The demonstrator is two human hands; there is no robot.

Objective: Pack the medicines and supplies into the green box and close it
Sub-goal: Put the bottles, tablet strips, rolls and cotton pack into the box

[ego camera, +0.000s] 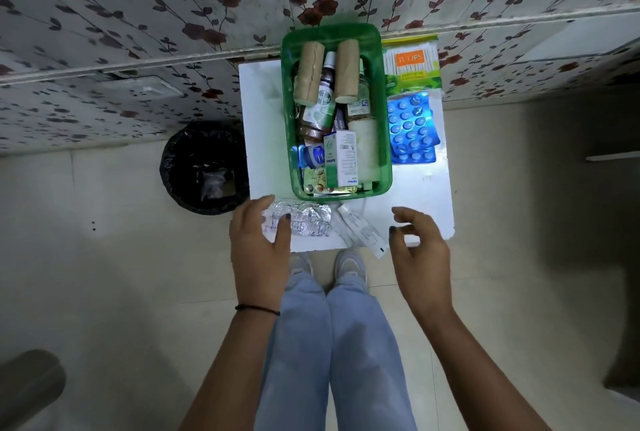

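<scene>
The green box (286,108) stands open on a small white table (422,195), holding two beige bandage rolls, bottles, a white carton and blister strips. A silver blister strip (308,220) lies on the table in front of the box, and my left hand (258,240) rests on its left end with fingers spread. Beside it lies a white tube (363,231). My right hand (420,247) hovers open just right of the tube, holding nothing. Blue blister packs (412,129) and a cotton-bud pack (410,65) lie right of the box.
A black lined waste bin (204,167) stands on the floor left of the table. A floral-papered wall (138,32) is behind the table. My legs and shoes (349,267) are at the table's near edge. No lid is visible.
</scene>
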